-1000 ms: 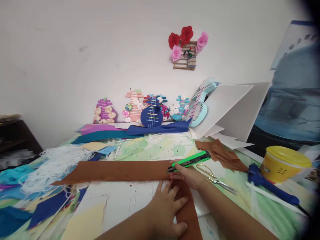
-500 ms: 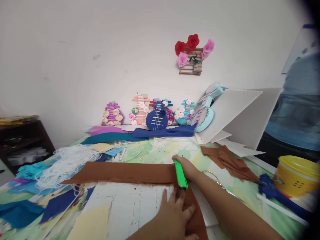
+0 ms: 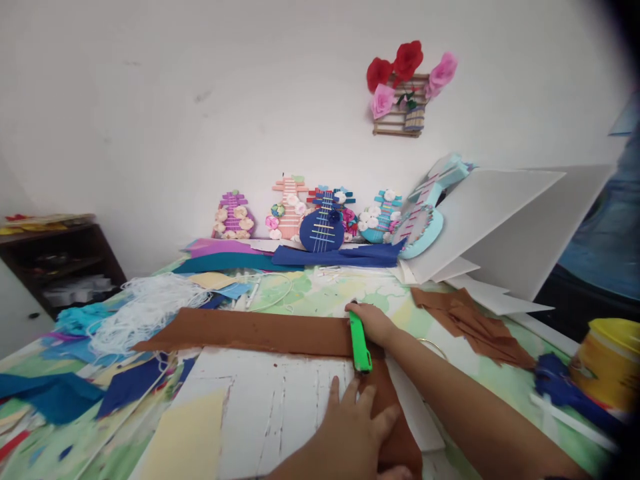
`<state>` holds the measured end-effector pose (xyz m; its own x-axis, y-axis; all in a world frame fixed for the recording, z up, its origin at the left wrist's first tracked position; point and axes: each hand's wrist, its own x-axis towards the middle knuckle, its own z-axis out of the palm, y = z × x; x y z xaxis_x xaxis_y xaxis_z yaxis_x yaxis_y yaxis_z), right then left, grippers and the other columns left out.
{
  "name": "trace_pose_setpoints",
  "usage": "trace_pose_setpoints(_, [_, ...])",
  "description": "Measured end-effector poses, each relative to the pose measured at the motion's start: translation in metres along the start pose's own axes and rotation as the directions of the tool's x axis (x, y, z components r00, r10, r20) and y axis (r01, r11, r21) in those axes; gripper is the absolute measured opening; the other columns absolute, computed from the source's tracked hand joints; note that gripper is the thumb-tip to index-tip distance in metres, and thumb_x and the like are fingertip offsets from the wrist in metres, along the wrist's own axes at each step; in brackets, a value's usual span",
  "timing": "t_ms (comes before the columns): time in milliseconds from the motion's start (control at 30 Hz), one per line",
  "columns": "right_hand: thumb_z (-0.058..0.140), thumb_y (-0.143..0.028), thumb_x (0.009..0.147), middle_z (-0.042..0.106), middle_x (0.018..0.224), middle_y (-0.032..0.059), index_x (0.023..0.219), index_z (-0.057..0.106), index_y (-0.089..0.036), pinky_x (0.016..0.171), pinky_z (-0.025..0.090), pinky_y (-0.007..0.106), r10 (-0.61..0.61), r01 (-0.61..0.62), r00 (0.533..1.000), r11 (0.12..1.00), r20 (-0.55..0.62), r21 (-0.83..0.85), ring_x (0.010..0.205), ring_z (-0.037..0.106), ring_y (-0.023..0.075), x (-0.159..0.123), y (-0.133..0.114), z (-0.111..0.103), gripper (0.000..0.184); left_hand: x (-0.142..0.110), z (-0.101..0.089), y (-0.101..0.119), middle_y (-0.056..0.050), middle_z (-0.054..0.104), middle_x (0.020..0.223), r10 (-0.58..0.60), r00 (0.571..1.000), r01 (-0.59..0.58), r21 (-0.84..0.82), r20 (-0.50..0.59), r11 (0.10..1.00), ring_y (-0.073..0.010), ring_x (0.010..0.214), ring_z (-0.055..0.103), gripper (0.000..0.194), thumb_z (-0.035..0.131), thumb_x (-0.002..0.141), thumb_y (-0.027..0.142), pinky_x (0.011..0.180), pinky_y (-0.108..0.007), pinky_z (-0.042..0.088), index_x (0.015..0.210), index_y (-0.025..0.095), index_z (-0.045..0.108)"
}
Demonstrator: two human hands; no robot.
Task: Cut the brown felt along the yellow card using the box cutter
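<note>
My right hand (image 3: 375, 323) grips a green box cutter (image 3: 360, 341), its far end pointing toward me over the corner of the brown fabric. A long brown fabric strip (image 3: 260, 332) runs leftward from there, and more brown cloth lies under and beside my left hand (image 3: 345, 430). That hand rests palm down with fingers spread, fingertips just below the cutter's lower end. Under the hands is a white board (image 3: 250, 400) scored with several cut lines. The cutter's blade cannot be made out.
White string (image 3: 150, 313) and blue fabric scraps (image 3: 135, 383) lie left. Crumpled brown cloth (image 3: 473, 327), a yellow-lidded tub (image 3: 613, 360) and a dark blue tool (image 3: 555, 383) are right. Decorated lute models (image 3: 323, 227) and white sheets (image 3: 500, 220) stand at the back.
The view has shifted slightly, so the wall and table items appear farther right. The cutter stays at the fabric's corner in my right hand, with my left hand still spread beside it.
</note>
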<state>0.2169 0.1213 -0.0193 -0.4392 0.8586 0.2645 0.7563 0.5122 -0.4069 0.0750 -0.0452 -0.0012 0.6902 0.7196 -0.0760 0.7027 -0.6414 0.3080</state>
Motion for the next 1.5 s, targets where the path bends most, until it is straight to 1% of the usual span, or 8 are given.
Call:
trace_pose_setpoints(100, [0.045, -0.018, 0.075, 0.063, 0.090, 0.0039, 0.108, 0.048, -0.022, 0.077, 0.039, 0.028, 0.029, -0.025, 0.998, 0.996, -0.057, 0.081, 0.083, 0.057, 0.0183, -0.007, -0.007, -0.002, 0.033, 0.003, -0.004, 0.008, -0.015, 0.042, 0.122, -0.020, 0.997, 0.024, 0.060, -0.071, 0.998, -0.0381, 0.111, 0.034, 0.059, 0.040, 0.079, 0.058, 0.087, -0.058, 0.023, 0.125, 0.022, 0.039])
trace_pose_setpoints(233, [0.045, -0.024, 0.077, 0.063, 0.087, 0.0009, 0.107, 0.045, -0.022, 0.071, 0.043, 0.024, 0.029, -0.016, 0.997, 0.986, -0.075, 0.165, 0.076, 0.059, 0.0150, -0.017, -0.018, 0.004, 0.030, 0.013, -0.004, 0.019, -0.013, 0.053, 0.096, 0.076, 0.990, -0.054, 0.184, -0.116, 0.981, -0.0278, 0.086, 0.048, 0.043, 0.044, 0.080, 0.046, 0.069, -0.040, 0.040, 0.106, 0.012, 0.052])
trace_pose_setpoints(467, [0.054, -0.034, 0.073, 0.061, 0.090, 0.0026, 0.099, 0.053, -0.021, 0.075, 0.041, 0.027, -0.032, 0.038, 0.998, 0.991, -0.053, 0.132, 0.081, 0.057, 0.0183, -0.011, -0.029, 0.007, 0.029, 0.028, 0.002, 0.015, -0.005, 0.051, 0.069, 0.325, 0.939, -0.258, 0.390, -0.116, 0.884, -0.0188, 0.068, 0.046, 0.018, 0.044, 0.084, 0.024, 0.055, -0.030, 0.034, 0.076, 0.013, 0.058])
trace_pose_setpoints(600, [0.054, -0.034, 0.074, 0.060, 0.090, 0.0035, 0.101, 0.053, -0.020, 0.077, 0.040, 0.026, -0.037, 0.042, 0.998, 0.994, -0.050, 0.104, 0.082, 0.056, 0.0177, -0.005, -0.027, 0.007, 0.030, 0.033, 0.009, 0.007, -0.005, 0.052, 0.075, 0.449, 0.889, -0.385, 0.388, -0.087, 0.837, -0.0195, 0.075, 0.046, 0.018, 0.050, 0.082, 0.029, 0.065, -0.030, 0.036, 0.081, 0.013, 0.057])
trace_pose_setpoints(700, [0.055, -0.034, 0.074, 0.060, 0.088, 0.0026, 0.101, 0.053, -0.021, 0.073, 0.040, 0.025, -0.030, 0.032, 0.999, 0.996, -0.025, 0.080, 0.079, 0.056, 0.0167, -0.004, -0.026, 0.011, 0.030, 0.033, 0.009, 0.004, -0.010, 0.052, 0.098, 0.502, 0.857, -0.433, 0.364, -0.119, 0.825, -0.0236, 0.093, 0.044, 0.031, 0.043, 0.085, 0.039, 0.084, -0.034, 0.032, 0.098, 0.012, 0.055])
trace_pose_setpoints(800, [0.058, -0.036, 0.071, 0.059, 0.089, 0.0030, 0.097, 0.056, -0.022, 0.069, 0.039, 0.025, -0.026, 0.026, 1.000, 0.999, 0.007, 0.035, 0.078, 0.055, 0.0180, -0.006, -0.027, 0.014, 0.030, 0.030, 0.009, 0.000, -0.012, 0.043, 0.121, 0.476, 0.872, -0.425, 0.302, -0.117, 0.853, -0.0279, 0.111, 0.035, 0.043, 0.040, 0.086, 0.045, 0.093, -0.040, 0.025, 0.118, 0.017, 0.045])
trace_pose_setpoints(900, [0.057, -0.039, 0.071, 0.059, 0.088, 0.0039, 0.098, 0.057, -0.023, 0.067, 0.038, 0.026, -0.008, 0.008, 1.000, 1.000, 0.028, -0.012, 0.078, 0.054, 0.0192, -0.006, -0.029, 0.015, 0.031, 0.028, 0.013, -0.003, -0.012, 0.039, 0.127, 0.459, 0.880, -0.415, 0.272, -0.123, 0.868, -0.0283, 0.117, 0.031, 0.046, 0.036, 0.087, 0.047, 0.094, -0.043, 0.023, 0.126, 0.021, 0.037])
trace_pose_setpoints(1500, [0.052, -0.048, 0.073, 0.056, 0.088, 0.0056, 0.105, 0.055, -0.024, 0.067, 0.034, 0.026, 0.061, -0.056, 0.995, 0.996, 0.074, -0.071, 0.081, 0.052, 0.0202, 0.002, -0.022, 0.019, 0.040, 0.030, 0.022, -0.001, -0.015, 0.034, 0.131, 0.411, 0.908, -0.381, 0.247, -0.081, 0.891, -0.0307, 0.121, 0.025, 0.050, 0.038, 0.086, 0.045, 0.094, -0.052, 0.018, 0.127, 0.017, 0.036])
